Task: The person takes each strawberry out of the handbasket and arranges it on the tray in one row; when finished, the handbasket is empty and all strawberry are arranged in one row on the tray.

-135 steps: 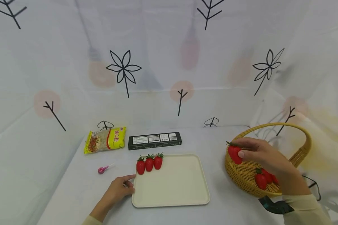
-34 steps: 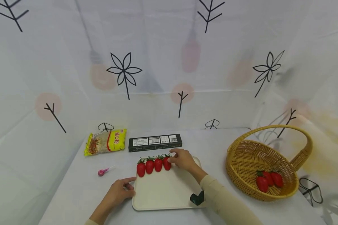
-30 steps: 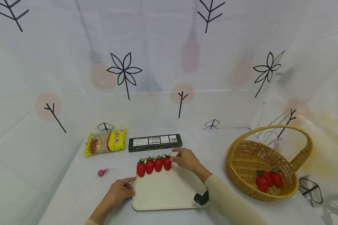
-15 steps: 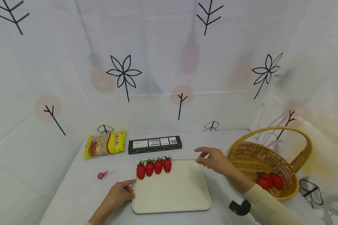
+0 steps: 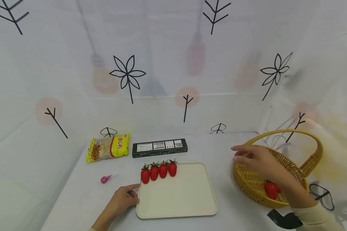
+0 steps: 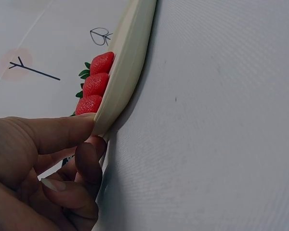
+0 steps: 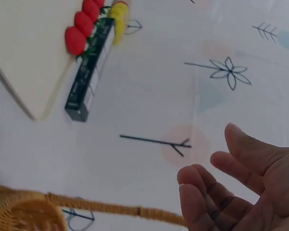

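Note:
A cream tray (image 5: pixel 179 199) lies on the white tabletop, with several red strawberries (image 5: pixel 163 170) in a row along its far left edge, leaves pointing away. My left hand (image 5: pixel 122 199) grips the tray's left edge. In the left wrist view, the fingertips of this hand (image 6: pixel 53 163) meet at the rim near the strawberries. At the right stands a wicker basket (image 5: pixel 245 184) with a tall arched handle. My right hand (image 5: pixel 261 160) hovers over it, fingers loosely bent and holding nothing, as the right wrist view also shows. Strawberries (image 5: pixel 271 189) in the basket are partly hidden by the right arm.
Behind the tray lies a long black box (image 5: pixel 160 148). A yellow bag of pasta (image 5: pixel 108 148) sits at the back left, and a pink lollipop (image 5: pixel 105 178) is left of the tray. A patterned white cloth (image 5: pixel 167 112) hangs behind the table.
My right hand brought a strawberry from the basket to the row's right end, released it and moved back right over the basket. The left hand has stayed at the tray.

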The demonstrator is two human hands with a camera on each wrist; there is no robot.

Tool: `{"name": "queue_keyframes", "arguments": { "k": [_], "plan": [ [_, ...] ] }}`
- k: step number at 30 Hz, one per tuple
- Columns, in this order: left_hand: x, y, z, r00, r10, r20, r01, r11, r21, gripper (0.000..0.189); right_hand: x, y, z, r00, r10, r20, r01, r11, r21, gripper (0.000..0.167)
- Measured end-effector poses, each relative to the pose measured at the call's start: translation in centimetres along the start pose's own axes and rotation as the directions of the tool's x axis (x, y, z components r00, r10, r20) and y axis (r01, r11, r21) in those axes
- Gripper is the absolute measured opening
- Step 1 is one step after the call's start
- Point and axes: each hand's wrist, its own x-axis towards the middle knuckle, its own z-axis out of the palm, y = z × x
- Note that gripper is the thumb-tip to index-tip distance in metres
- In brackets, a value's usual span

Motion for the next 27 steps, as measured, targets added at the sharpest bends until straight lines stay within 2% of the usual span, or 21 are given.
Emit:
{"name": "queue_keyframes", "arguments": {
  "k": [6, 10, 13, 17, 22, 27],
  "plan": [
    [0.0, 0.2, -0.1, 1.0, 0.008, -0.004, -0.008, 1.0, -0.011, 0.059, -1.8, 3.3, -4.7, 0.997, 0.059, -0.039, -0.063, 0.994, -0.094, 0.042],
    [0.1, 0.1, -0.3, 1.0, -0.003, -0.002, 0.003, 1.0, -0.009, 0.06, -2.0, 6.7, -6.4, 0.997, 0.074, -0.003, -0.074, 0.988, -0.132, 0.046],
    [0.1, 0.1, -0.3, 1.0, -0.006, -0.001, 0.006, 1.0, -0.006, 0.06, -1.8, 9.0, -6.8, 0.994, 0.102, 0.044, -0.095, 0.987, -0.131, 0.053],
    [0.1, 0.1, -0.4, 1.0, -0.009, 0.001, 0.009, 1.0, -0.006, 0.06, -1.5, 11.2, -6.8, 0.978, 0.173, 0.116, -0.162, 0.982, -0.098, 0.063],
    [0.1, 0.3, -0.4, 1.0, -0.012, 0.002, 0.012, 1.0, -0.01, 0.06, -0.8, 12.9, -6.4, 0.951, 0.243, 0.194, -0.236, 0.97, -0.056, 0.072],
    [0.1, 0.4, -0.3, 1.0, -0.001, 0.002, 0.001, 1.0, -0.016, 0.06, -0.5, 14.7, -6.2, 0.913, 0.316, 0.257, -0.314, 0.948, -0.049, 0.083]
  ]
}}
